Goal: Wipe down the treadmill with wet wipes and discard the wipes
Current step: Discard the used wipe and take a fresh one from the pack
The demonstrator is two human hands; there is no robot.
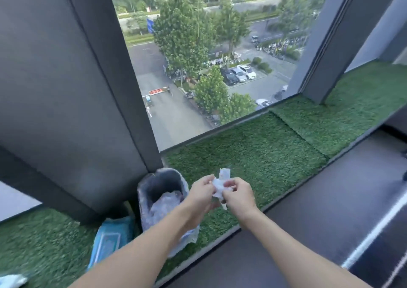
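A crumpled white wet wipe (221, 183) is held between both hands above the green turf ledge. My left hand (201, 196) pinches its left side and my right hand (237, 196) pinches its right side. Just left of and below the hands stands a small grey bin (154, 184) lined with a plastic bag, with crumpled wipes inside. A blue pack of wet wipes (111, 240) leans on the turf to the left of the bin. The treadmill's dark surface (330, 217) with a white stripe runs along the lower right.
The artificial-grass ledge (264, 155) runs along a large window (209, 56) with dark grey pillars. A dark wall panel (55, 89) rises at the left. Something pale blue (11, 280) lies at the bottom-left corner.
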